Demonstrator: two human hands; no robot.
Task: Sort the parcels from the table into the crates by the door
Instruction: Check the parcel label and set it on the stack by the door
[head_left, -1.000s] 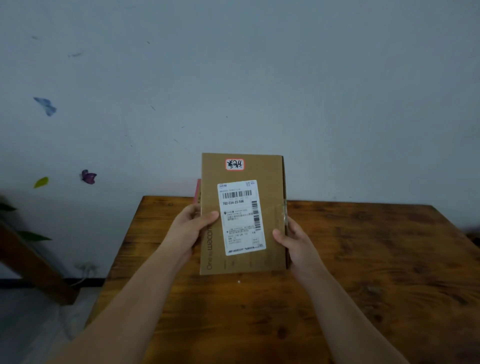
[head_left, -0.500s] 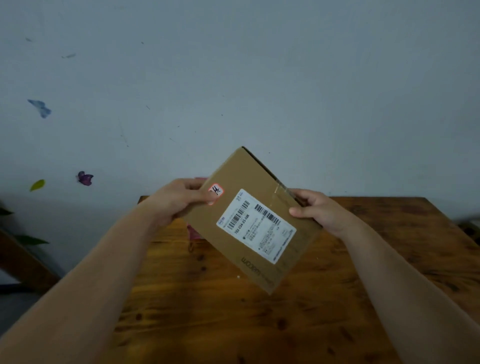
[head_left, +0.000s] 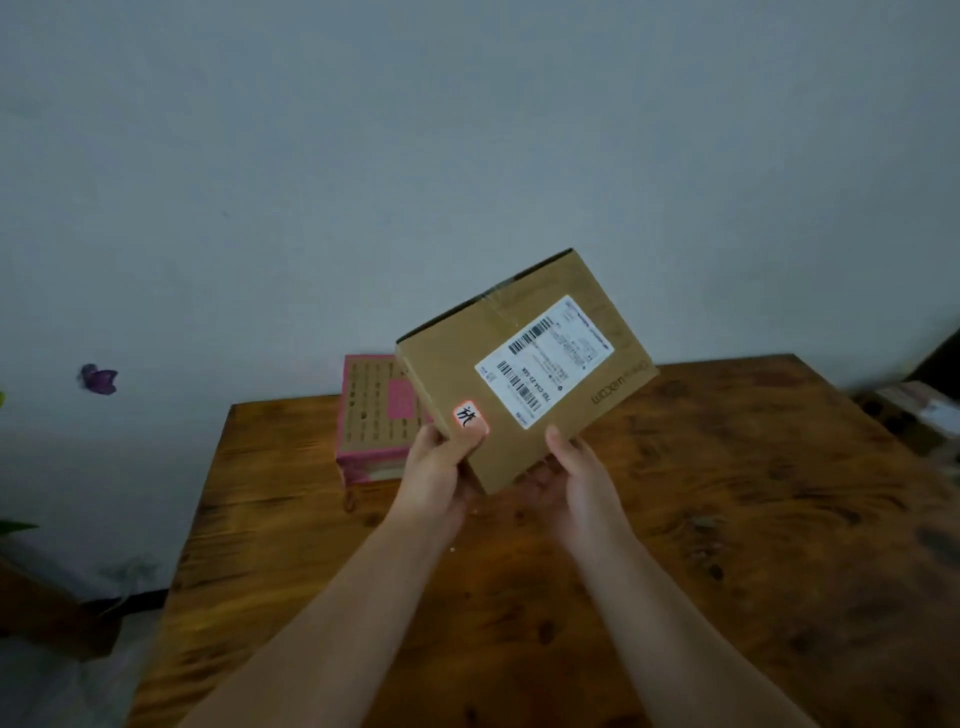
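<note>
1. A pink box (head_left: 379, 415) is lying near the far left corner of the wooden surface (head_left: 727, 545), close to the wall and partly hidden behind the held parcel. It is looking like another stiff carton waiting to be sorted.
2. The left hand (head_left: 436, 462) is gripping the parcel's lower left corner. Its thumb is pressing the front face just below a small red-edged sticker (head_left: 470, 417), and its fingers are curling out of sight behind.
3. The cardboard parcel (head_left: 452, 364) is hanging tilted above the surface, touching only the hands, with its white shipping label (head_left: 545, 364) facing the camera.
   - It is reading as a flat, taped, rigid box, and probably light, since a grip at one end is carrying it.
   - Edges and corners are offering the surest hold; the smooth label and tape may be slippery.
4. The right hand (head_left: 582, 467) is holding the lower edge, thumb on the front and fingers underneath.
5. Something blurred is sitting past the surface's right edge. No crates are showing.
</note>
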